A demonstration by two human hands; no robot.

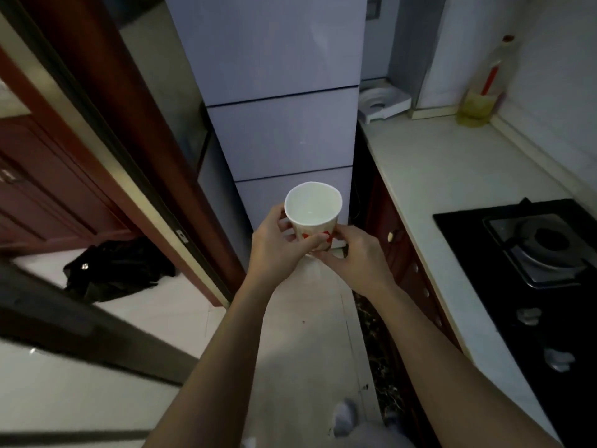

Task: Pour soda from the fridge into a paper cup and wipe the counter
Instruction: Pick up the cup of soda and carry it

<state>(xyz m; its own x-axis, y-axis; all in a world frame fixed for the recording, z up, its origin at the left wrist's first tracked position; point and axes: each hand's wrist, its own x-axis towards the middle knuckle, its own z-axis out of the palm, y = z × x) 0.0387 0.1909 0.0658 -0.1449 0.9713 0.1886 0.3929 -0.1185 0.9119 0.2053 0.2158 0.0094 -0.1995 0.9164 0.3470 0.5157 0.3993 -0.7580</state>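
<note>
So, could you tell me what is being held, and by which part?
The paper cup, upright, is held by its side wall: the left hand on its left side, the right hand lower on its right.

A single wide-angle camera on the person's head looks forward and steeply down along both forearms. The left hand and right hand, both gripping a paper cup, sit at arm's length near frame centre. The fridge stands ahead, the counter runs down the right edge, and the floor lies below.
</note>
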